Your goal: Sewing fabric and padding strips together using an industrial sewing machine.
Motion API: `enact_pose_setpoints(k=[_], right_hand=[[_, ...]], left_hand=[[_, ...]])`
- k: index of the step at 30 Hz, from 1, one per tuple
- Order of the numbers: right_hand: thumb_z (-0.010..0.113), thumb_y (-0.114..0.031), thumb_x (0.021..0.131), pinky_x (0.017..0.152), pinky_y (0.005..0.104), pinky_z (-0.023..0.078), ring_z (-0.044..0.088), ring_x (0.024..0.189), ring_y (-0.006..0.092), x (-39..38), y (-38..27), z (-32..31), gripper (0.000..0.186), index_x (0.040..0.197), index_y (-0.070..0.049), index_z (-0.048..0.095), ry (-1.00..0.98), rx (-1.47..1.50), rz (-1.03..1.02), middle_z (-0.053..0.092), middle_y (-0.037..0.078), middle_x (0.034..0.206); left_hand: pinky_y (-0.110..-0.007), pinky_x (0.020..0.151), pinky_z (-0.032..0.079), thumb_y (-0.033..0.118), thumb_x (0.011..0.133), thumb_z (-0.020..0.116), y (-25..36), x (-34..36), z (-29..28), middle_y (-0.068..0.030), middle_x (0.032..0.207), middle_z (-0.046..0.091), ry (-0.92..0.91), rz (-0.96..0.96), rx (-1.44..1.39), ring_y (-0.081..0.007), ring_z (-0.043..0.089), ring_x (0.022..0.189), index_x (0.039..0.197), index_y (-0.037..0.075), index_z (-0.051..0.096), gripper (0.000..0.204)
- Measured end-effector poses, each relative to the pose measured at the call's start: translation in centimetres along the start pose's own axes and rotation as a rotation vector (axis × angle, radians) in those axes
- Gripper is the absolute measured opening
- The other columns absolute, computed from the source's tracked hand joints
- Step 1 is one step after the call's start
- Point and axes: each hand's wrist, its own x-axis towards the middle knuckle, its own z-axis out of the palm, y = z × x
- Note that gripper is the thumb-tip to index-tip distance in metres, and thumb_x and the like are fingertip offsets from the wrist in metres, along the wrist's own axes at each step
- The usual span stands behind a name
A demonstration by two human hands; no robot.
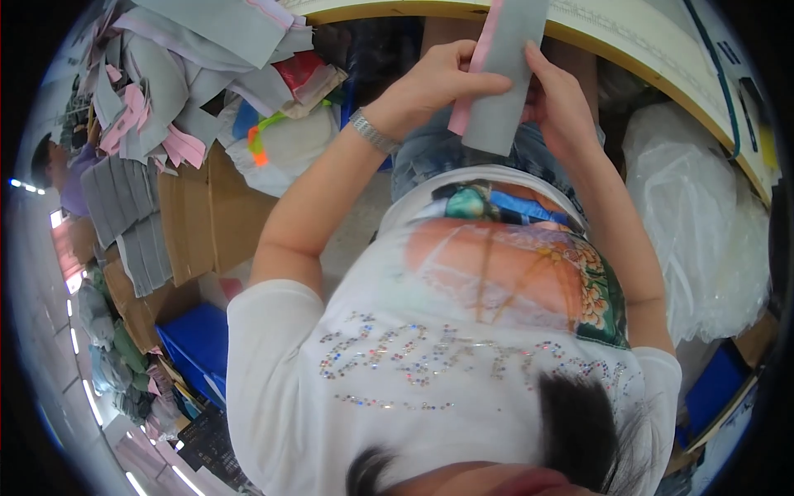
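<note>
Running lengthwise toward the desk: grey-pink strip | left hand gripping its pink side | right hand gripping its opposite side

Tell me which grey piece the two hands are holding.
The pink-edged grey strip, between the left hand and right hand; the other grey pieces are at the left, away from both hands.

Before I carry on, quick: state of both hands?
Left hand: closed on the grey-and-pink strip, thumb on top.
Right hand: holding the same strip by its right edge, fingers partly hidden.
</note>
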Motion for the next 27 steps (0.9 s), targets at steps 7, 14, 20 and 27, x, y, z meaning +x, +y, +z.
enact_pose_setpoints(k=[7, 14, 20, 27], right_hand=[[0.063, -0.036, 0.090, 0.055, 0.0229, 0.051, 0.063, 0.082, 0.0114, -1.2, 0.7, -0.8, 0.041, 0.114, -0.003, 0.063, -0.107, 0.063, -0.002, 0.066, 0.006, 0.096], [0.069, -0.029, 0.084, 0.053, 0.0198, 0.048, 0.063, 0.076, 0.0105, -1.2, 0.2, -0.1, 0.035, 0.111, -0.006, 0.066, -0.096, -0.100, -0.041, 0.067, 0.003, 0.089], [0.066, -0.021, 0.084, 0.052, 0.0190, 0.043, 0.054, 0.061, 0.0049, -1.1, 0.6, 0.2, 0.027, 0.107, -0.006, 0.063, -0.033, -0.185, -0.125, 0.061, -0.004, 0.076], [0.066, -0.019, 0.085, 0.053, 0.0175, 0.044, 0.060, 0.066, 0.0055, -1.6, 0.3, 0.2, 0.027, 0.107, -0.004, 0.063, -0.061, -0.055, -0.123, 0.064, 0.000, 0.080]], left_hand=[[-0.030, 0.078, 0.055, 0.031, 0.092, 0.064, -0.6, -0.6, -1.1, -0.0026, 0.106, 0.064, -0.131, -0.173, -0.265, -0.0089, 0.063, 0.091, 0.123, 0.007, 0.056, 0.041], [-0.028, 0.076, 0.055, 0.039, 0.096, 0.055, -0.9, -1.2, -1.2, -0.0043, 0.105, 0.064, -0.142, -0.244, -0.407, -0.0117, 0.064, 0.089, 0.124, 0.006, 0.055, 0.043], [-0.035, 0.075, 0.057, 0.044, 0.100, 0.044, 0.7, -1.3, 0.2, -0.0092, 0.109, 0.064, -0.093, -0.281, -0.505, -0.0203, 0.066, 0.093, 0.124, 0.005, 0.054, 0.047], [-0.041, 0.079, 0.056, 0.045, 0.101, 0.038, 0.9, -1.7, 0.9, -0.0159, 0.101, 0.066, -0.118, -0.284, -0.490, -0.0250, 0.067, 0.089, 0.125, 0.004, 0.051, 0.050]])
